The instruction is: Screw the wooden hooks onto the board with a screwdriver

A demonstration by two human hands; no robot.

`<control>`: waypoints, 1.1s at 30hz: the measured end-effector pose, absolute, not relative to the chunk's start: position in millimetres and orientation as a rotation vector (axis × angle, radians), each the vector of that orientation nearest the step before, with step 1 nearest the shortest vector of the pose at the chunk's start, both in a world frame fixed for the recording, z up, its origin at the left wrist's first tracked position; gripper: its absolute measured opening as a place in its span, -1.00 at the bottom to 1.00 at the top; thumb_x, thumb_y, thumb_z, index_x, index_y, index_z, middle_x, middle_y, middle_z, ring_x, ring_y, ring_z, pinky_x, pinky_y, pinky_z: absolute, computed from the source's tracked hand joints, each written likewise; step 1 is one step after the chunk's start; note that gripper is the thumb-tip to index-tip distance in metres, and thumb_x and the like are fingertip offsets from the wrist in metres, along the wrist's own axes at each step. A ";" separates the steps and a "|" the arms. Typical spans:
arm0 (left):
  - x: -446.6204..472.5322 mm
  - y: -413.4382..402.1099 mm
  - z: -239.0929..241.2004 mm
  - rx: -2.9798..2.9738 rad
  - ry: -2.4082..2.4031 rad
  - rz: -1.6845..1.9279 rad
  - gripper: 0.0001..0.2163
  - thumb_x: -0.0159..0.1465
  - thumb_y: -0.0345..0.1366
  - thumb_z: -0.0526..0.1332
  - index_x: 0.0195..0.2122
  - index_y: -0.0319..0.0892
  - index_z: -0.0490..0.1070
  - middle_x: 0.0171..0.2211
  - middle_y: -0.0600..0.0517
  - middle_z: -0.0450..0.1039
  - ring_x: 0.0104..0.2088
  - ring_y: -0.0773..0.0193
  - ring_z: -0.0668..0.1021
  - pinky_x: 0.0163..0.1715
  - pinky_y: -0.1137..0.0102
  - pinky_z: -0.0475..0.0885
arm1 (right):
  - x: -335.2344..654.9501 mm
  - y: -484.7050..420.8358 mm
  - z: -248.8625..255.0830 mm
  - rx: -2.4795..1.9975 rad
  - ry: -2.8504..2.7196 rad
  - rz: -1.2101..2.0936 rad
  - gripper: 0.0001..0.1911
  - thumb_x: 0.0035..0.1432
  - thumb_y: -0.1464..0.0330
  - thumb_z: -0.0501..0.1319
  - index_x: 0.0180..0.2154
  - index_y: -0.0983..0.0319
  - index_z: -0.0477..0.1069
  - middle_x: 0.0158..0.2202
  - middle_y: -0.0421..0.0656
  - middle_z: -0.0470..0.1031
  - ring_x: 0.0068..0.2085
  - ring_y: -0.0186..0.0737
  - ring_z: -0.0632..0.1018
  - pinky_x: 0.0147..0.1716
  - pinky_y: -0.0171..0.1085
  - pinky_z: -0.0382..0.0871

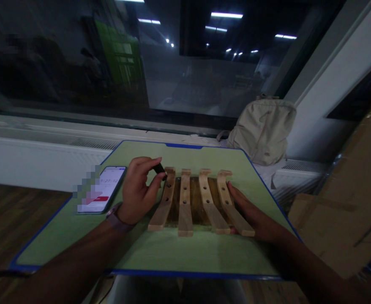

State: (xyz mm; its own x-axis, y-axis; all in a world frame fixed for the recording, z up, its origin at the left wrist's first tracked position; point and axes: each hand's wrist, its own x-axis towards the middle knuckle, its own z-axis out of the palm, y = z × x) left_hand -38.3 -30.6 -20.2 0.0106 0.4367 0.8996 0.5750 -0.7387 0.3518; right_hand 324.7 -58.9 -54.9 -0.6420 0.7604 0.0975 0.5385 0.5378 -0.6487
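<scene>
A small dark tool (pixel 159 168) was gripped between the thumb and fingertips of the left hand (pixel 137 185), and its thin tip was held at the upper dark hole of the leftmost slat (pixel 162 213); whether the hole was actually touched could not be told. Around the left wrist a mauve band (pixel 115 219) was worn. The right hand (pixel 255 213) was laid along the outer side of the rightmost slat (pixel 236 215), with one fingertip seen near its upper part and a bit of another digit showing by its lower end; because much of this hand was hidden, it could not be told whether it was closed around the wood. Both slats belonged to a wooden rack (pixel 185 215), which was placed at the middle of a green table (pixel 217 257) edged in blue. In it, four curved slats were set side by side across a glossy brown panel (pixel 196 202), each marked by two dark holes. A phone (pixel 111 181) with a lit screen was laid to the left of the left hand. Beyond the table's far right corner, a pale backpack (pixel 264 131) was propped before a dark window (pixel 185 84), in which ceiling lights were seen.
</scene>
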 end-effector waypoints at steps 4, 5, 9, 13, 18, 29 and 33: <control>-34.1 -31.3 -25.5 -2.221 -1.135 -2.001 -0.59 0.41 -0.37 0.18 0.27 0.02 0.29 0.00 -0.06 0.45 -0.07 0.19 0.59 -0.07 0.21 0.56 | 326.1 -57.7 -56.6 -1.041 -2.415 0.835 0.25 0.19 0.00 0.33 0.47 0.10 -0.59 0.54 -0.10 -0.51 0.50 0.20 -0.25 0.43 0.21 -0.22; -32.7 -31.8 -26.3 -2.252 -1.134 -2.051 -0.59 0.43 -0.38 0.14 0.28 0.01 0.26 0.02 -0.07 0.46 -0.08 0.19 0.61 -0.07 0.20 0.57 | 326.4 -57.4 -57.1 -1.035 -2.414 0.835 0.25 0.19 -0.01 0.33 0.47 0.09 -0.59 0.54 -0.11 -0.51 0.50 0.20 -0.25 0.43 0.22 -0.22; -32.4 -32.4 -24.8 -2.282 -1.075 -2.071 -0.68 0.43 -0.36 0.13 0.19 -0.01 0.33 0.01 -0.08 0.45 -0.08 0.20 0.61 -0.06 0.19 0.57 | 325.9 -57.7 -56.4 -1.053 -2.415 0.829 0.27 0.18 -0.03 0.33 0.47 0.10 -0.60 0.54 -0.11 -0.48 0.50 0.21 -0.23 0.43 0.20 -0.20; -37.5 -29.8 -23.1 -2.190 -1.060 -1.982 -0.70 0.30 -0.32 0.33 0.06 -0.01 0.41 -0.07 -0.04 0.40 -0.15 0.20 0.57 -0.17 0.24 0.59 | 324.2 -59.4 -54.6 -1.097 -2.411 0.823 0.26 0.19 -0.02 0.32 0.47 0.15 -0.60 0.54 -0.06 -0.48 0.50 0.21 -0.22 0.43 0.21 -0.19; -32.5 -31.5 -24.8 -2.187 -1.155 -2.051 -0.68 0.40 -0.34 0.21 0.17 -0.05 0.32 -0.03 -0.08 0.49 -0.06 0.20 0.61 -0.08 0.22 0.61 | 323.1 -58.5 -55.2 -1.076 -2.424 0.796 0.27 0.18 -0.02 0.33 0.47 0.15 -0.59 0.54 -0.05 -0.50 0.50 0.22 -0.22 0.43 0.22 -0.17; -38.9 -29.9 -22.5 -2.139 -1.109 -1.885 -0.67 0.30 -0.30 0.33 0.09 0.00 0.40 -0.11 -0.02 0.40 -0.12 0.18 0.54 -0.11 0.22 0.53 | 324.0 -58.0 -55.5 -1.057 -2.425 0.814 0.26 0.21 -0.04 0.30 0.48 0.17 -0.60 0.54 -0.04 -0.53 0.50 0.18 -0.26 0.44 0.17 -0.23; -38.1 -29.1 -27.0 -2.195 -1.198 -1.950 -0.66 0.38 -0.33 0.23 0.18 -0.04 0.35 -0.10 -0.05 0.43 -0.13 0.20 0.56 -0.14 0.26 0.53 | 323.5 -58.1 -55.5 -1.066 -2.427 0.806 0.27 0.19 -0.04 0.31 0.47 0.15 -0.61 0.54 -0.06 -0.54 0.50 0.19 -0.25 0.44 0.17 -0.22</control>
State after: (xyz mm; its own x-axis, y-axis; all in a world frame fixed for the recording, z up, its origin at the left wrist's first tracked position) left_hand -38.1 -29.1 -27.0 -0.0414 0.5408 0.8401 0.5047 -0.7144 0.4847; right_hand 323.5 -58.1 -55.5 -0.6460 0.7566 0.1015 0.5457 0.5507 -0.6317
